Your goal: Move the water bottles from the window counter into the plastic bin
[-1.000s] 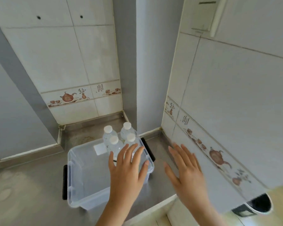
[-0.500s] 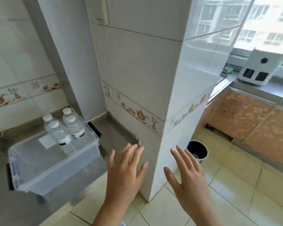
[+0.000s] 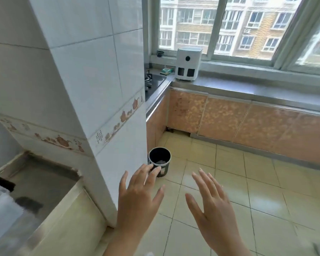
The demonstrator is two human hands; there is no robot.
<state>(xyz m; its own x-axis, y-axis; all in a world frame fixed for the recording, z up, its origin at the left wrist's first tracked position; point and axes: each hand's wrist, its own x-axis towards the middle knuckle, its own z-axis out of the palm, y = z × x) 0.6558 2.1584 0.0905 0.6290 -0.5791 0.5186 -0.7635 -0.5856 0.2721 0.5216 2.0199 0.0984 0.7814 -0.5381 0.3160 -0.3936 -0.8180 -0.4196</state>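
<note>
Only a blurred corner of the clear plastic bin (image 3: 0, 209), with its black handle, shows at the far left edge on the low steel ledge (image 3: 44, 182). The bottles inside it are out of view. The grey window counter (image 3: 248, 89) runs under the window at the right; no water bottles show on the part I see. My left hand (image 3: 139, 198) and my right hand (image 3: 212, 206) are both raised over the floor with fingers spread, holding nothing.
A white tiled pillar (image 3: 100, 89) stands between the ledge and the window counter. A black waste bin (image 3: 159, 159) sits on the floor at its foot. A white appliance (image 3: 187, 64) stands on the counter, beside a gas hob (image 3: 153, 82). Beige floor tiles fill the right.
My view has swung right, from the bin with its bottles, past the pillar, to the window counter. The bin has slid to the left edge. Both hands stay open and empty.
</note>
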